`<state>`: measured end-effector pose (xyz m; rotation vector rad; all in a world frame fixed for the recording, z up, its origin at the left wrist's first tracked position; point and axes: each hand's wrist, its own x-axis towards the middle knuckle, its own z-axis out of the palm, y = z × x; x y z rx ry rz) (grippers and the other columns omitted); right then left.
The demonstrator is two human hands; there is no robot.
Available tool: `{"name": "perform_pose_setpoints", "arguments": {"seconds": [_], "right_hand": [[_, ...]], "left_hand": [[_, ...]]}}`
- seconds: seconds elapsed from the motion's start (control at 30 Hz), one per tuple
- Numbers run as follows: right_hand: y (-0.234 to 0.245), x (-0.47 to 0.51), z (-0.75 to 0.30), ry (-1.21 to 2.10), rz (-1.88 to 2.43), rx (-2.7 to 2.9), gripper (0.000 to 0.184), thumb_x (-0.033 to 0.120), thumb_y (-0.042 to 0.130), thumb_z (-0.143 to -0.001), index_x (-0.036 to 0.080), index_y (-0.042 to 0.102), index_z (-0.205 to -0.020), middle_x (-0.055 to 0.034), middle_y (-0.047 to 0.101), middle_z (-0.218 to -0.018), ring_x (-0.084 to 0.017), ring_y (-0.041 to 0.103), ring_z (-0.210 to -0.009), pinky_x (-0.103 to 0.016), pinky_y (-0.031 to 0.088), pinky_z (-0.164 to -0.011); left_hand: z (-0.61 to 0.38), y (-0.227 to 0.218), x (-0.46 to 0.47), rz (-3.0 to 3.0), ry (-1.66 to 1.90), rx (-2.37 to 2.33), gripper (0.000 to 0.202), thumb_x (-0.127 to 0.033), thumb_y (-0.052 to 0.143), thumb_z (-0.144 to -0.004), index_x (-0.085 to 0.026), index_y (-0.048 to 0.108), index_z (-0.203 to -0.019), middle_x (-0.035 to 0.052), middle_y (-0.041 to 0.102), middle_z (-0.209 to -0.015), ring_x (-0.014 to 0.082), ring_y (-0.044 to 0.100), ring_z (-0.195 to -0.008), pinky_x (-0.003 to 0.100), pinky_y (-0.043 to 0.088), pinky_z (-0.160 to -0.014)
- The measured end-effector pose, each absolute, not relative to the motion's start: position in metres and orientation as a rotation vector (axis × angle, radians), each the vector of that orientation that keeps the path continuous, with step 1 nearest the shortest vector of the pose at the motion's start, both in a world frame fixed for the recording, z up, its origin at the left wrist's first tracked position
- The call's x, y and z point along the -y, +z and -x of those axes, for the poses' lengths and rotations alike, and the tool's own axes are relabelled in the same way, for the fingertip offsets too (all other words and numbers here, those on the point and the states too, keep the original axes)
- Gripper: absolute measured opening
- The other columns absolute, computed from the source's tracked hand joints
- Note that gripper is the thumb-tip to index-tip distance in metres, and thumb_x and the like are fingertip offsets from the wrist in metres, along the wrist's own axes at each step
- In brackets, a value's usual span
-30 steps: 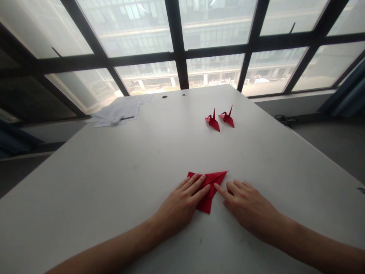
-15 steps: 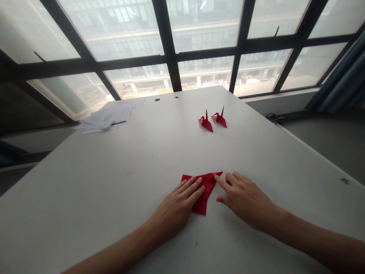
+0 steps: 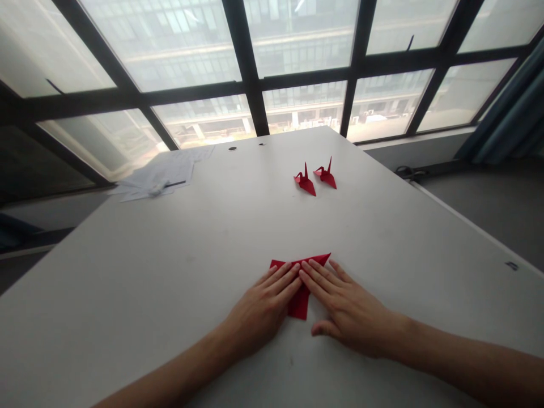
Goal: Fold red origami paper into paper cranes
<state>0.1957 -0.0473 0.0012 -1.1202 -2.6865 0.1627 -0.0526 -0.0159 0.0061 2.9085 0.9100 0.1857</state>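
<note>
A folded piece of red origami paper (image 3: 300,306) lies on the white table (image 3: 204,243), partly covered by both hands. Its pointed corner sticks out at the upper right, and a squarer flap shows below the fingers. My left hand (image 3: 266,300) rests flat across the paper's left part with its fingers stretched out. From the other side, my right hand (image 3: 346,300) lays its outstretched fingers on the right part, fingertips close to those of the left, thumb apart on the table side. Neither hand grips anything.
Two red paper cranes, a nearer one (image 3: 306,182) and a farther one (image 3: 327,177), stand beyond the hands. Loose paper sheets (image 3: 157,170) with a dark pen (image 3: 175,183) lie at the far left. Windows rise behind the table; a blue curtain (image 3: 501,113) hangs at the right.
My right hand has moved left and flattened its fingers onto the paper, where before only the fingertips touched near the corner. The raised edge now lies flatter. My left hand has stayed put.
</note>
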Motion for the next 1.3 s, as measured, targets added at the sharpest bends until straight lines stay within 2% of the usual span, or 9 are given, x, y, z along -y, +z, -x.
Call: {"name": "perform_pose_setpoints", "arguments": {"seconds": [0.07, 0.17, 0.23, 0.33, 0.43, 0.63, 0.8, 1.03, 1.3], "right_hand": [[-0.004, 0.044, -0.198, 0.198, 1.116, 2.681, 0.093, 0.064, 0.051, -0.093, 0.010, 0.013, -0.159, -0.0170, 0.020, -0.164, -0.028, 0.018, -0.153, -0.056, 0.018, -0.123], [-0.005, 0.039, -0.202, 0.207, 1.113, 2.677, 0.090, 0.064, 0.046, -0.095, 0.012, 0.012, -0.159, -0.0176, 0.021, -0.164, -0.028, 0.018, -0.153, -0.057, 0.015, -0.123], [-0.003, 0.036, -0.205, 0.207, 1.104, 2.694, 0.087, 0.064, 0.045, -0.096, 0.014, 0.013, -0.159, -0.0165, 0.023, -0.164, -0.027, 0.018, -0.153, -0.058, 0.014, -0.123], [-0.002, 0.032, -0.208, 0.200, 1.081, 2.707, 0.086, 0.063, 0.046, -0.096, 0.015, 0.013, -0.159, -0.0160, 0.025, -0.163, -0.027, 0.019, -0.153, -0.058, 0.013, -0.123], [-0.004, 0.031, -0.209, 0.189, 1.060, 2.706, 0.088, 0.063, 0.047, -0.095, 0.016, 0.011, -0.160, -0.0163, 0.026, -0.163, -0.028, 0.019, -0.152, -0.058, 0.013, -0.123], [-0.003, 0.030, -0.209, 0.188, 1.062, 2.715, 0.086, 0.064, 0.046, -0.095, 0.016, 0.014, -0.159, -0.0165, 0.026, -0.163, -0.028, 0.020, -0.152, -0.059, 0.014, -0.122], [-0.003, 0.031, -0.208, 0.182, 1.092, 2.721, 0.086, 0.062, 0.045, -0.097, 0.014, 0.013, -0.159, -0.0171, 0.024, -0.163, -0.028, 0.020, -0.152, -0.059, 0.012, -0.123], [-0.006, 0.032, -0.207, 0.153, 1.124, 2.686, 0.086, 0.060, 0.048, -0.097, 0.015, 0.010, -0.160, -0.0179, 0.025, -0.162, -0.030, 0.023, -0.151, -0.059, 0.014, -0.122], [-0.004, 0.027, -0.207, 0.166, 1.187, 2.693, 0.081, 0.053, 0.050, -0.098, 0.015, 0.014, -0.160, -0.0163, 0.022, -0.163, -0.028, 0.021, -0.152, -0.057, 0.013, -0.123]], "left_hand": [[0.053, 0.010, 0.017, -2.909, 0.155, -0.903, 0.066, -0.031, 0.049, -0.102, -0.020, 0.019, -0.159, 0.0074, 0.024, -0.164, 0.0235, 0.018, -0.153, 0.045, 0.023, -0.125], [0.053, 0.018, 0.019, -2.887, 0.106, -0.883, 0.083, -0.059, 0.049, -0.097, -0.019, 0.014, -0.160, 0.0116, 0.017, -0.165, 0.0280, 0.014, -0.154, 0.047, 0.019, -0.125], [0.053, 0.023, 0.020, -2.881, 0.077, -0.850, 0.086, -0.066, 0.047, -0.094, -0.022, 0.015, -0.160, 0.0113, 0.015, -0.166, 0.0296, 0.012, -0.154, 0.049, 0.018, -0.125], [0.053, 0.027, 0.021, -2.885, 0.085, -0.792, 0.079, -0.066, 0.048, -0.094, -0.031, 0.021, -0.159, 0.0083, 0.012, -0.167, 0.0316, 0.011, -0.154, 0.054, 0.015, -0.124], [0.053, 0.028, 0.021, -2.880, 0.107, -0.785, 0.075, -0.064, 0.049, -0.094, -0.033, 0.023, -0.158, 0.0068, 0.012, -0.167, 0.0314, 0.011, -0.154, 0.054, 0.015, -0.123], [0.055, 0.025, 0.020, -2.869, 0.061, -0.813, 0.083, -0.068, 0.045, -0.094, -0.025, 0.018, -0.160, 0.0105, 0.014, -0.166, 0.0300, 0.010, -0.154, 0.051, 0.013, -0.124], [0.056, 0.021, 0.022, -2.856, 0.044, -0.858, 0.095, -0.072, 0.041, -0.093, -0.015, 0.006, -0.161, 0.0156, 0.015, -0.165, 0.0288, 0.010, -0.154, 0.047, 0.013, -0.125], [0.054, 0.021, 0.022, -2.863, 0.037, -0.860, 0.090, -0.071, 0.039, -0.095, -0.016, 0.011, -0.160, 0.0156, 0.016, -0.165, 0.0291, 0.010, -0.154, 0.047, 0.013, -0.125], [0.056, 0.020, 0.022, -2.863, 0.023, -0.866, 0.091, -0.071, 0.039, -0.094, -0.013, 0.013, -0.160, 0.0154, 0.016, -0.165, 0.0295, 0.012, -0.154, 0.047, 0.014, -0.125]]}}
